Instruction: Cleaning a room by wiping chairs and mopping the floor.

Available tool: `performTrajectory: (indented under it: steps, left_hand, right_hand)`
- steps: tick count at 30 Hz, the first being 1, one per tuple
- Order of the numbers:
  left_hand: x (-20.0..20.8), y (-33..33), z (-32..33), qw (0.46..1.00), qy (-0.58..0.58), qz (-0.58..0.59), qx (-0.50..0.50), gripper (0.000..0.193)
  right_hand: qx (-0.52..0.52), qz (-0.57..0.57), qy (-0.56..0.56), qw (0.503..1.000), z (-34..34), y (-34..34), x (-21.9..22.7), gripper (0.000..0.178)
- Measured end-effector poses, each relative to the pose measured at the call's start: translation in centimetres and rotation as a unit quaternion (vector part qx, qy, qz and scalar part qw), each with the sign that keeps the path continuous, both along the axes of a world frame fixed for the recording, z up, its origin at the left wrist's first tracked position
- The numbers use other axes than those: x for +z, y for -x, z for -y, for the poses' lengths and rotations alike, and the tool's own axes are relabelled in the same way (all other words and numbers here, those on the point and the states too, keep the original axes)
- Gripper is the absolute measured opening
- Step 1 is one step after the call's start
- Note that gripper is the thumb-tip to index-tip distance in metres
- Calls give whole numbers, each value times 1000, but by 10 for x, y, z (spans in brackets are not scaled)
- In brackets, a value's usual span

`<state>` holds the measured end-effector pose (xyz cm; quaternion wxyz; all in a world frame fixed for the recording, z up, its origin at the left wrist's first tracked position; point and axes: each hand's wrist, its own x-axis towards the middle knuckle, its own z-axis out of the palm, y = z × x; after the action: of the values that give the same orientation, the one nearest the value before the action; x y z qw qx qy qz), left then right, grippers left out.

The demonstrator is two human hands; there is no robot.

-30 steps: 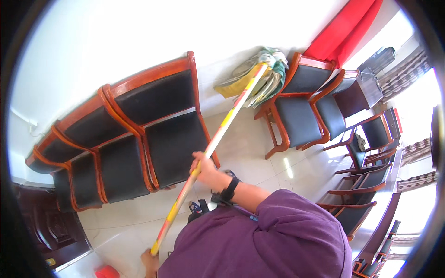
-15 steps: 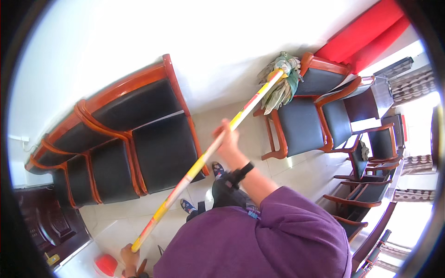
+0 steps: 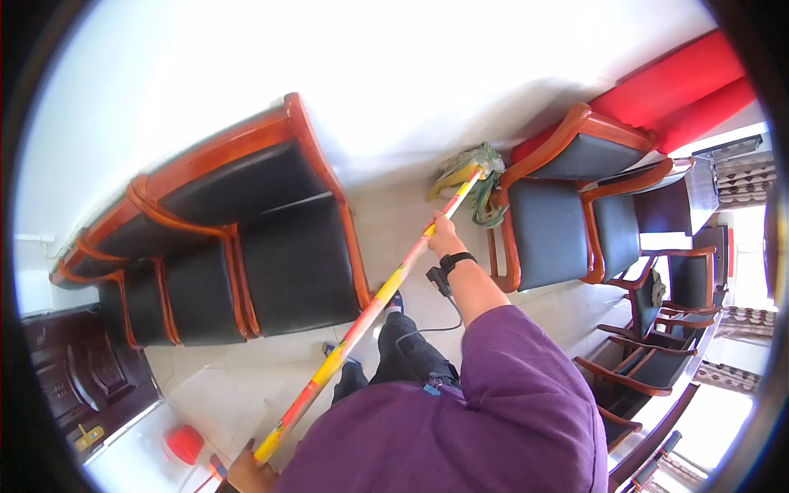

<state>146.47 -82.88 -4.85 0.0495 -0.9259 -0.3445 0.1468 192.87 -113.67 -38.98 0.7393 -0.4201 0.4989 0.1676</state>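
A mop with a long yellow, red and white handle (image 3: 378, 306) slants from lower left to upper right. My right hand (image 3: 446, 236) is closed around the upper part of the handle, a dark band on its wrist. At the lower left, my left hand (image 3: 249, 472) grips the handle's near end. The mop head (image 3: 470, 174), of greenish and pale cloth strips, hangs beside the front-left corner of a black-seated wooden chair (image 3: 546, 234), near the white wall. Whether the strips touch the floor, I cannot tell.
A joined row of black-padded wooden seats (image 3: 292, 255) lines the wall at left. Red cloth (image 3: 682, 90) hangs behind the right-hand chairs. More chairs (image 3: 657, 361) stand along the right. A dark door (image 3: 86, 382) and a red container (image 3: 185, 444) are at lower left.
The mop head has come down and left, away from the chair back. My right hand has moved along toward the mop head, and my left hand has shifted slightly right and nearer.
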Motion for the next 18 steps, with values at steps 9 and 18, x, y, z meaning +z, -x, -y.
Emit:
performTrajectory:
  steps: [9,18]
  left_hand:
    - [-54,242,-129,943,-276,62,-177,20]
    - [-39,347,-191,969,-108,179,131,29]
  right_hand:
    - [-21,-17,-256,966,-148,132,141,22]
    - [78,1,-411,908,-260,232,254,28]
